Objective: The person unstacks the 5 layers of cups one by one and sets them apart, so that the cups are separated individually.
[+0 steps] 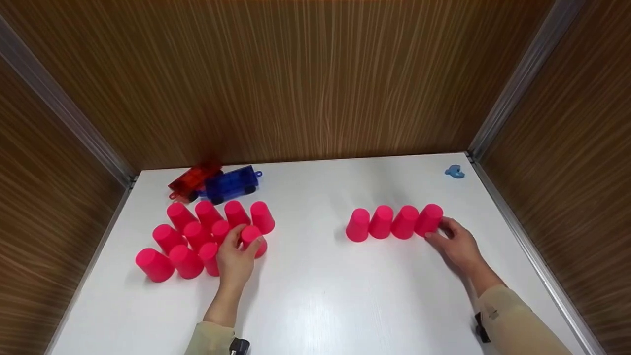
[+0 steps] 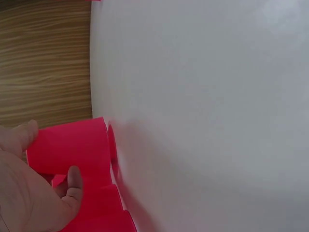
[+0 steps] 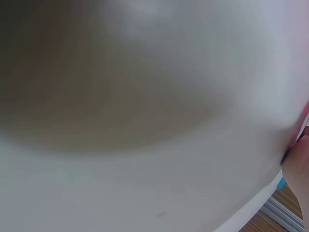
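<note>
Several bright pink cups stand upside down in rows on the left of the table, among them a front corner cup [image 1: 155,265]. My left hand [image 1: 235,261] pinches the cup [image 1: 255,242] at this group's right side, thumb in front and forefinger on its left. In the left wrist view, the thumb and fingers of that hand [image 2: 34,188] lie against a pink cup [image 2: 72,145]. To the right, a single row of pink cups [image 1: 381,222] stands side by side. My right hand [image 1: 461,246] holds its rightmost cup [image 1: 429,220], thumb in front and fingers behind. The right wrist view barely shows this grip.
Behind the left cups lie a red transparent toy cart [image 1: 194,181] and a blue one [image 1: 230,184], touching. A small blue toy [image 1: 454,171] sits in the far right corner. Wood-grain panels [image 1: 315,84] enclose the white table [image 1: 315,296] at the back and sides.
</note>
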Demonstrator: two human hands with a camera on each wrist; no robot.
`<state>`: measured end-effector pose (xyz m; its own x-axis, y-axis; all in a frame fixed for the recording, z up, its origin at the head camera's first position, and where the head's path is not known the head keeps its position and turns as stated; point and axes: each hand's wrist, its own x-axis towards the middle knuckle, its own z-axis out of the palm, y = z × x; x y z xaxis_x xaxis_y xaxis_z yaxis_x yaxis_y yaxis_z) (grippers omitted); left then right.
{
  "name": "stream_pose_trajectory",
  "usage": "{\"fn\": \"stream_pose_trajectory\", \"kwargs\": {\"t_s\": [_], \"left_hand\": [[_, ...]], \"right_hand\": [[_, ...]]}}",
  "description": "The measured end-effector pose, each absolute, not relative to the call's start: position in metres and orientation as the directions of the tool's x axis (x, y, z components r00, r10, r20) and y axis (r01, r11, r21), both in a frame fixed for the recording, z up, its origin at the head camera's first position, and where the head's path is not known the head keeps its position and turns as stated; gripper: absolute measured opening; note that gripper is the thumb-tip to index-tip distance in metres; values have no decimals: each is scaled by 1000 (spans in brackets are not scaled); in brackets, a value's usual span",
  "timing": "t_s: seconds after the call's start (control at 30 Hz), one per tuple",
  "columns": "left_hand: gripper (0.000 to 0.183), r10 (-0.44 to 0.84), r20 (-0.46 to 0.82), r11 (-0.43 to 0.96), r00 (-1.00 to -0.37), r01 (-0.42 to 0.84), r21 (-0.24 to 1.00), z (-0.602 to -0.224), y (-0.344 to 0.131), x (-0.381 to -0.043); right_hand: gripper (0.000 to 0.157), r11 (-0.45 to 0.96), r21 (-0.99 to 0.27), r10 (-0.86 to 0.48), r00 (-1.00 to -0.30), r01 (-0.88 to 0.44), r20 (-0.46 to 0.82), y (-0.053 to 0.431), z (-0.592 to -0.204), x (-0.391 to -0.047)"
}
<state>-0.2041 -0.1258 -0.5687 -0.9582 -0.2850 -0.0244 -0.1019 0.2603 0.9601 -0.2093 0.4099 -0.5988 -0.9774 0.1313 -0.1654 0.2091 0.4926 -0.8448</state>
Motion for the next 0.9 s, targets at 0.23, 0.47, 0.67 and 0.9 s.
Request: {"fn": "stream_pose_trajectory", "kwargs": {"t_s": [0.23,0.47,0.67,0.9], "left_hand": [[62,-285,-9,259,-958,-86,962,-570,-127,-207],[60,-295,-21,258,-955,-101,961,-573,-126,-210],[59,-296,-5,263,-955,-87,961,-575,-127,-211],[59,-287,-2,267,-958,-82,960,-576,-128,-213]], "right_hand": [[85,504,-840,131,-979,202,-157,410,-598,-209],[86,520,-830,133,-979,203,-157,410,-598,-209],[86,511,-835,131,-978,205,-160,410,-598,-209],[86,495,-842,133,-976,214,-171,411,-598,-210]]}}
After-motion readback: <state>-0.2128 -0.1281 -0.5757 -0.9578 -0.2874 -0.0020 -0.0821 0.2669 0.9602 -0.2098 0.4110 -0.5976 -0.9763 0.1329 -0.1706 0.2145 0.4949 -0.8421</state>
